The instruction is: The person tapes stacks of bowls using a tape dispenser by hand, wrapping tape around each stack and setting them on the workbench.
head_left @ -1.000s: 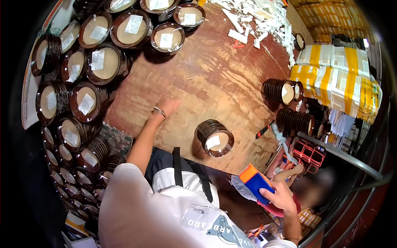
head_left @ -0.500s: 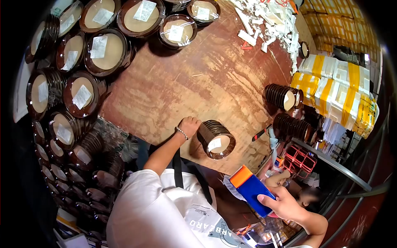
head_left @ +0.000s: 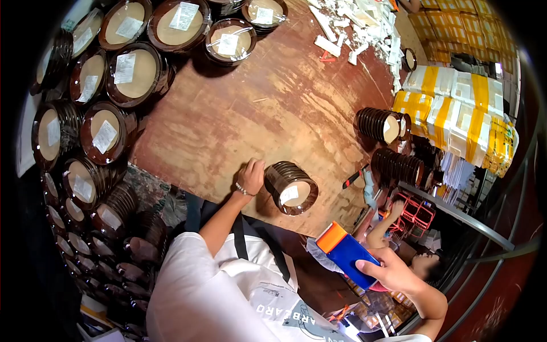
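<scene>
My left hand (head_left: 250, 176), with a beaded bracelet at the wrist, rests on the worn wooden table (head_left: 216, 119). Its fingers are curled in and nothing shows in them. Just right of it lies a stack of dark brown, round-rimmed pieces (head_left: 290, 188) wrapped in clear film, with a beige round face and a white label. My right hand (head_left: 387, 271) grips a blue block-shaped object (head_left: 352, 263) with an orange end, held off the near table edge. What that object is, I cannot tell.
Similar wrapped stacks (head_left: 134, 74) crowd the left side, with more stacks (head_left: 378, 125) at the right edge. White scraps (head_left: 356, 28) lie at the far end. Taped white boxes (head_left: 450, 108) stand to the right. Another person (head_left: 424, 265) is beyond my right hand.
The view has shifted slightly, so table and stacks appear further left. My left hand's wrist and fingers have changed angle a little. The right hand still grips the blue object.
</scene>
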Available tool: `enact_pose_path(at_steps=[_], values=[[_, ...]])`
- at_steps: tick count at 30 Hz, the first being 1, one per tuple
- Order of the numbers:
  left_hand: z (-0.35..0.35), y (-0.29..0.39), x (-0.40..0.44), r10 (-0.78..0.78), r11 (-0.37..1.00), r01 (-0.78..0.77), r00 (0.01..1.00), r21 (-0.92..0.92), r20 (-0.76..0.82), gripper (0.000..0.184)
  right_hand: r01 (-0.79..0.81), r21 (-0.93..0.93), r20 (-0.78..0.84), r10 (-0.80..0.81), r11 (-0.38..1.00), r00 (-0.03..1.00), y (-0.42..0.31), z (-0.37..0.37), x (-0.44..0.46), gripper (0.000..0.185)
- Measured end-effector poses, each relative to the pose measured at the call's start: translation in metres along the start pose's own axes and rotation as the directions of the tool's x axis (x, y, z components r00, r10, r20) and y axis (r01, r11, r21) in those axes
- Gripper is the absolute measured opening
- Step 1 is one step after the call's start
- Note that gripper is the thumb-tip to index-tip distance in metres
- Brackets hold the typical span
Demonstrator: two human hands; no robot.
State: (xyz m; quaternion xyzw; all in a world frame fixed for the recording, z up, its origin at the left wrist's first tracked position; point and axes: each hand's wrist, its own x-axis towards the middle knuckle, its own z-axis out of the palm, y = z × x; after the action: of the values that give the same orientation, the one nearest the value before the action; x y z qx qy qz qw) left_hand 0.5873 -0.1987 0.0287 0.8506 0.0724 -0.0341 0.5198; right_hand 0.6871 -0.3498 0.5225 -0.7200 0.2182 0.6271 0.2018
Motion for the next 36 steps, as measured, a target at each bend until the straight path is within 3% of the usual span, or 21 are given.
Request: enact_pose_path(at_steps=[1,3,5,7,10,12,14,15,17,19,20,22,25,26,27,29,30,32,33,35,36], values=[[-0.017,0.021,-0.004,0.007,1.0,-0.007,1.0,0.003,-0.002,0.033,0.036,0.036,-0.007,-0.036,0.999,0.999,0.009,-0.002,0.002,0.039],[-0.049,0.071,-0.01,0.152,0.935,-0.211,0.965,-0.287,-0.215,0.053,0.108,0.071,-0.032,-0.106,0.992,0.994,0.038,-0.008,0.011,0.04],[-0.065,0.114,-0.017,0.205,0.908,-0.212,0.977,-0.36,-0.06,0.074,0.193,0.038,-0.053,-0.191,0.98,0.98,0.053,-0.018,0.018,0.04],[-0.044,0.129,-0.029,0.101,0.909,-0.102,0.995,-0.404,-0.025,0.086,0.343,-0.045,-0.071,-0.346,0.938,0.936,0.082,-0.027,0.034,0.038],[0.003,0.11,-0.048,-0.247,0.921,0.203,0.964,-0.333,-0.095,0.084,0.353,0.031,-0.053,-0.351,0.935,0.935,0.126,-0.039,0.055,0.039],[0.03,0.095,-0.052,-0.327,0.881,0.246,0.934,-0.405,-0.143,0.081,0.424,-0.041,-0.021,-0.425,0.905,0.905,0.152,-0.044,0.069,0.038],[0.045,0.095,-0.044,-0.373,0.807,0.227,0.912,-0.545,-0.173,0.075,0.406,0.043,-0.031,-0.405,0.913,0.914,0.168,-0.043,0.082,0.039],[0.047,0.094,-0.046,-0.468,0.707,0.305,0.878,-0.639,-0.1,0.071,0.365,0.11,-0.028,-0.364,0.924,0.931,0.18,-0.041,0.086,0.039],[0.038,0.097,-0.042,-0.491,0.602,0.337,0.871,-0.724,-0.004,0.069,0.445,0.123,-0.038,-0.444,0.887,0.895,0.214,-0.05,0.113,0.04],[0.03,0.106,-0.037,-0.481,0.648,0.31,0.875,-0.696,-0.058,0.06,0.612,0.003,-0.014,-0.612,0.791,0.791,0.271,-0.066,0.163,0.041],[0.023,0.108,-0.033,-0.471,0.64,0.318,0.882,-0.699,-0.03,0.057,0.653,-0.028,-0.095,-0.652,0.757,0.752,0.295,-0.071,0.182,0.041],[0.018,0.101,-0.023,-0.449,0.627,0.298,0.893,-0.72,-0.022,0.05,0.587,0.098,-0.111,-0.578,0.803,0.809,0.318,-0.08,0.207,0.038],[-0.001,0.092,0.01,-0.551,0.602,0.509,0.822,-0.615,0.141,0.037,0.583,0.254,-0.117,-0.574,0.772,0.811,0.339,-0.06,0.288,0.039],[-0.017,0.125,0.025,-0.642,0.531,0.627,0.737,-0.571,0.213,0.03,0.583,0.329,-0.116,-0.58,0.743,0.806,0.338,-0.048,0.315,0.04],[-0.023,0.098,0.048,-0.68,0.529,0.727,0.672,-0.437,0.294,0.028,0.588,0.342,-0.117,-0.588,0.733,0.8,0.333,-0.033,0.34,0.04],[-0.037,0.082,0.093,-0.712,0.542,0.815,0.574,-0.202,0.405,0.034,0.467,0.819,-0.106,-0.711,0.334,0.695,0.311,-0.01,0.379,0.044],[-0.041,0.092,0.112,-0.712,0.436,0.87,0.489,-0.229,0.503,0.035,0.47,0.823,-0.113,-0.718,0.32,0.687,0.3,-0.008,0.393,0.044],[-0.042,0.101,0.153,-0.725,0.475,0.872,0.461,-0.114,0.512,0.035,0.248,0.942,-0.018,-0.702,0.227,0.712,0.275,-0.008,0.41,0.051],[-0.043,0.114,0.171,-0.722,0.472,0.879,0.429,-0.066,0.542,0.035,0.251,0.944,-0.027,-0.708,0.214,0.706,0.26,-0.006,0.415,0.051],[-0.042,0.086,0.21,-0.688,0.475,0.88,0.378,-0.009,0.62,0.034,0.137,0.987,-0.062,-0.6,0.08,0.797,0.226,0.0,0.406,0.043],[-0.04,0.064,0.225,-0.667,0.408,0.913,0.288,0.012,0.687,0.035,0.153,0.987,-0.098,-0.615,0.038,0.782,0.214,0.001,0.4,0.039]])
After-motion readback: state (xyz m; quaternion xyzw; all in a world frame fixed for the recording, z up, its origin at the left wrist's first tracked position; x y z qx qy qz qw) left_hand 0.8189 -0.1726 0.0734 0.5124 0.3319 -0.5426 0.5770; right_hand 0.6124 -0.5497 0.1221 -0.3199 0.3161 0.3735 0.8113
